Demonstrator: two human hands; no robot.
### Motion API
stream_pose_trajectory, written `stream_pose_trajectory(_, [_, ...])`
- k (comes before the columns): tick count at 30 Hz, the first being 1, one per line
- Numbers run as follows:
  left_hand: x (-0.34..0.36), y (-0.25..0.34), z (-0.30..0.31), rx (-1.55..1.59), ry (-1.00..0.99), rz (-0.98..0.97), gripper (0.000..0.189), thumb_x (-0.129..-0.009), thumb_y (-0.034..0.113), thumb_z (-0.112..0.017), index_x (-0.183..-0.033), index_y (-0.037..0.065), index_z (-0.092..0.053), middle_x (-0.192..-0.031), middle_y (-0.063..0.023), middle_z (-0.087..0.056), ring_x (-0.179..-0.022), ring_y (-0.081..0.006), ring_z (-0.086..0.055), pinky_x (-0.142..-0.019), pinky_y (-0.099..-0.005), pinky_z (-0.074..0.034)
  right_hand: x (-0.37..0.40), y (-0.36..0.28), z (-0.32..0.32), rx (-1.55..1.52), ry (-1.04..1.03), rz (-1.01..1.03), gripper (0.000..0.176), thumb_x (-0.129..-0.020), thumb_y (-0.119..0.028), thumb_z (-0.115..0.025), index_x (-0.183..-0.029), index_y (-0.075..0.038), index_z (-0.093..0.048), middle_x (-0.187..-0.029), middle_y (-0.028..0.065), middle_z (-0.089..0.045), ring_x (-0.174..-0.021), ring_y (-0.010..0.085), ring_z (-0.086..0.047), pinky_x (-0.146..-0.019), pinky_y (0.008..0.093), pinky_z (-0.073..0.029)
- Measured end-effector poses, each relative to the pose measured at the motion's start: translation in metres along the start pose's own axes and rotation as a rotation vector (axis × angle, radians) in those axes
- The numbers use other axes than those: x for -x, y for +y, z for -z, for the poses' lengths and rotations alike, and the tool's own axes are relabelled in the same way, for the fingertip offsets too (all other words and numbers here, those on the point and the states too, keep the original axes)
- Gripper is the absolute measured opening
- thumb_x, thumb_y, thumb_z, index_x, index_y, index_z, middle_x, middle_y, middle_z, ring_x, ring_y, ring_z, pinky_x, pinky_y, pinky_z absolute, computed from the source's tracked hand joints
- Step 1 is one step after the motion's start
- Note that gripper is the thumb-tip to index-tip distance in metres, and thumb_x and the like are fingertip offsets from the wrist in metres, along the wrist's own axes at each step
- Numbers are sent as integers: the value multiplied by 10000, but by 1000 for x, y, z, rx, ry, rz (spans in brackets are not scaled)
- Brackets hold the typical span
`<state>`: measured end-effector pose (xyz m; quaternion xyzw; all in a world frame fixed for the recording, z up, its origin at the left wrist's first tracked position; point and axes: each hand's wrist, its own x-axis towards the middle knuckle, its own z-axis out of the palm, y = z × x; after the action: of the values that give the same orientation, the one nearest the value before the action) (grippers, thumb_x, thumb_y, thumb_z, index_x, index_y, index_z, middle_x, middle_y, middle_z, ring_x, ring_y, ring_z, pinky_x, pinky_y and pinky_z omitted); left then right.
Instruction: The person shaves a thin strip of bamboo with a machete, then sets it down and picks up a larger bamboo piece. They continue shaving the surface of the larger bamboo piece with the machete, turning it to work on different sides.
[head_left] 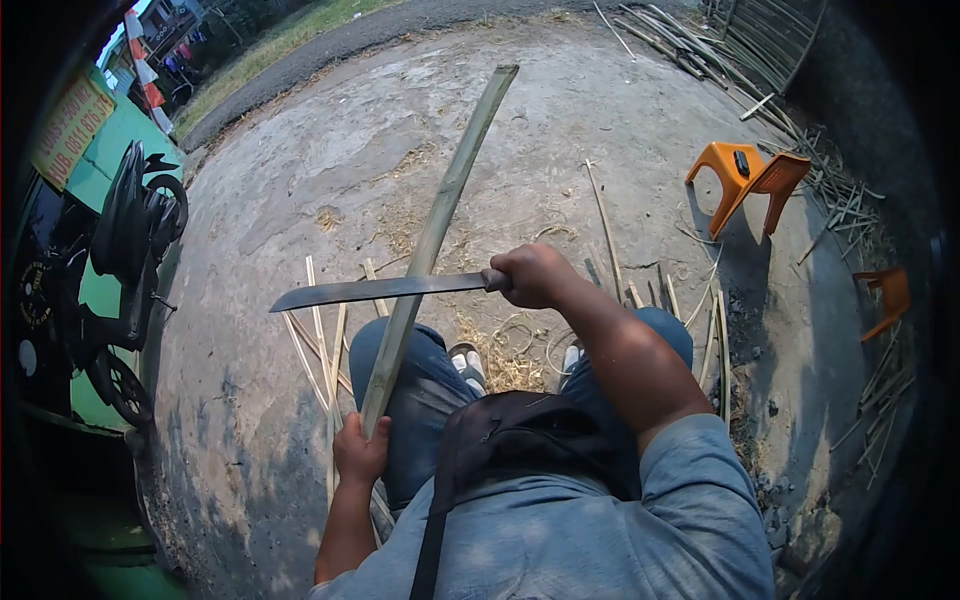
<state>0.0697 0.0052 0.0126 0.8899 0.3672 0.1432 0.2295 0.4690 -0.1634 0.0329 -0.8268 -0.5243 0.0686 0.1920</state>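
My right hand point(535, 276) is wrapped round the handle of a long machete point(385, 289), whose blade points left and lies across a long bamboo strip point(440, 215). That strip slants up and away from my left thigh, its far end high above the ground. Near its lower end my left hand point(361, 447) is closed on it, beside my left leg. Thin split strips point(325, 350) lie beside and under my left arm. A black bag point(530, 440) rests on my lap.
An orange plastic chair point(730, 178) with a dark object on its seat stands at the right. Cut bamboo point(690, 60) is piled at the back right. A motorcycle point(125, 250) is parked at the left. Shavings point(510, 370) lie between my feet.
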Motion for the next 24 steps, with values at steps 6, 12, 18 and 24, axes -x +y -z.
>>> stream_pose_trajectory(6, [1, 0, 2, -21, -5, 11, 664, -907, 700, -659, -846, 46, -561, -746, -236, -656, -755, -490, -672, -649, -544, -509, 11, 7, 6, -147, 53, -118, 97, -821, -212, -682, -904, -172, -712, -887, 126, -738, -874, 359, -720, -767, 482, -577])
stream_pose_trajectory(12, [0, 5, 3, -9, -13, 9, 676, -901, 707, -660, -833, 45, -546, -740, -237, -652, -755, -493, -669, -645, -541, -508, 16, -27, 11, 33, -72, 42, 144, -861, -264, -664, -961, -173, -711, -903, 108, -746, -897, 347, -732, -784, 478, -572])
stream_pose_trajectory(18, [1, -6, -2, -20, 0, 7, 666, -909, 702, -654, -836, 48, -552, -740, -238, -654, -764, -493, -673, -656, -549, -508, 4, -16, 5, 105, 1, 50, 121, -846, -238, -660, -922, -159, -711, -882, 112, -743, -875, 339, -735, -773, 475, -575])
stream_pose_trajectory(24, [1, 6, 3, 18, 2, 15, 664, -914, 703, -647, -841, 49, -560, -746, -235, -657, -767, -493, -676, -657, -548, -509, 4, 8, 0, -76, 89, -89, 94, -807, -211, -691, -892, -176, -709, -834, 122, -725, -843, 370, -716, -751, 491, -574])
